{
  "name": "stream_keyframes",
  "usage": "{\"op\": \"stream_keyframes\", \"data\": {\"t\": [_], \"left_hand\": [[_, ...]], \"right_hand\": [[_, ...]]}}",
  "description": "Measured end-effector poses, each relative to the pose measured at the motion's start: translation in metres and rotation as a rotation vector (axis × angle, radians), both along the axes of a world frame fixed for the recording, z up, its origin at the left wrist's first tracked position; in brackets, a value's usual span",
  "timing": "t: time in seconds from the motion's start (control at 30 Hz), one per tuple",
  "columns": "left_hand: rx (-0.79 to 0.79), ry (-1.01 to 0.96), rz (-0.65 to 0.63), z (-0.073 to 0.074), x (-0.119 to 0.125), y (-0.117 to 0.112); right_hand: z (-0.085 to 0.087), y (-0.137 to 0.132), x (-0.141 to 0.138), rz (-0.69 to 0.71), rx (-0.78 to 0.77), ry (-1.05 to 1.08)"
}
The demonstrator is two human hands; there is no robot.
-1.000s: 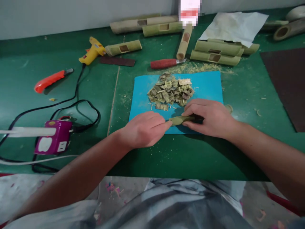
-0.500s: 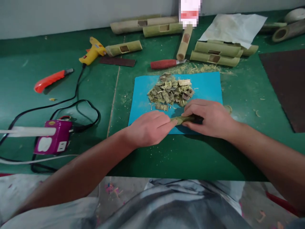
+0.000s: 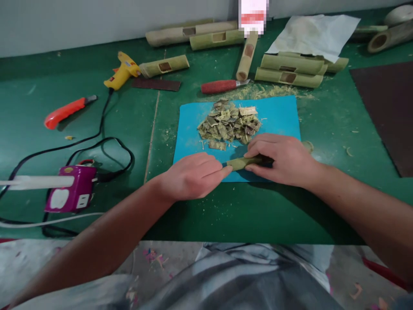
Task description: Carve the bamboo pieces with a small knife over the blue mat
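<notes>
A short green bamboo piece [image 3: 240, 163] is held low over the front part of a blue mat [image 3: 282, 116]. My right hand [image 3: 282, 159] is closed around its right part, thumb below and fingers on top, covering that end. At the left end, my left hand [image 3: 195, 174] has its fingers curled and its thumb tip against the piece; the inside of this hand is hidden. Just behind both hands lies a heap of bamboo chips [image 3: 229, 122] on the mat.
Behind the mat lie a red-handled knife [image 3: 219, 86] and notched bamboo tubes [image 3: 288, 77], some under white paper [image 3: 314, 36]. On the left are a yellow glue gun [image 3: 121, 73], an orange cutter [image 3: 66, 113] and a purple power adapter [image 3: 71, 189] with cords. A brown sheet [image 3: 387, 112] lies right.
My left hand has slid a little to the left along the bamboo piece, so more of its left end shows. My right hand keeps its hold. The view has shifted slightly.
</notes>
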State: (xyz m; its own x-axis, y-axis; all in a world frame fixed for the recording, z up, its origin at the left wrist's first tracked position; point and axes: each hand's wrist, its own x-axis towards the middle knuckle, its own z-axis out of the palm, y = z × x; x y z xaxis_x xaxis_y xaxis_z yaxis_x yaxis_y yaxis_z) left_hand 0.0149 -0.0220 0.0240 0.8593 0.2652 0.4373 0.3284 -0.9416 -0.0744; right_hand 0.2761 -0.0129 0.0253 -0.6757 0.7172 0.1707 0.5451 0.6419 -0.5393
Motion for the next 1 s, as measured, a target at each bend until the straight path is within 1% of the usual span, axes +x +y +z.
{"op": "stream_keyframes", "data": {"t": [0.17, 0.3, 0.4, 0.5, 0.57, 0.63, 0.73, 0.83, 0.87, 0.93, 1.0], "left_hand": [[0.057, 0.042, 0.024, -0.002, 0.003, 0.001], [0.031, 0.043, 0.041, 0.0, -0.001, -0.002], [0.009, -0.005, 0.038, 0.002, 0.002, -0.001], [-0.009, 0.005, 0.029, 0.003, 0.004, 0.001], [-0.012, 0.01, 0.029, 0.003, 0.002, 0.001], [-0.021, 0.002, 0.035, 0.001, -0.002, 0.001], [-0.05, -0.031, 0.031, -0.003, -0.006, 0.003], [-0.068, -0.077, 0.007, -0.007, -0.007, 0.006], [-0.071, -0.084, 0.002, -0.008, -0.007, 0.007], [-0.076, -0.078, 0.001, -0.008, -0.007, 0.008], [-0.078, -0.065, 0.004, -0.007, -0.007, 0.008]], "right_hand": [[-0.001, 0.0, -0.001, -0.008, -0.012, 0.003], [0.001, 0.0, -0.001, -0.008, -0.029, 0.0], [0.002, 0.001, -0.001, -0.006, -0.02, -0.003], [0.0, 0.0, -0.001, -0.008, -0.017, -0.006], [-0.002, -0.001, -0.002, 0.006, 0.005, -0.019], [-0.001, -0.003, -0.004, 0.016, 0.081, -0.061], [0.009, -0.009, -0.001, -0.031, 0.244, -0.183], [0.027, -0.013, 0.015, -0.143, 0.339, -0.271], [0.032, -0.014, 0.023, -0.172, 0.345, -0.289], [0.039, -0.013, 0.041, -0.198, 0.311, -0.355], [0.04, -0.01, 0.056, -0.21, 0.297, -0.429]]}}
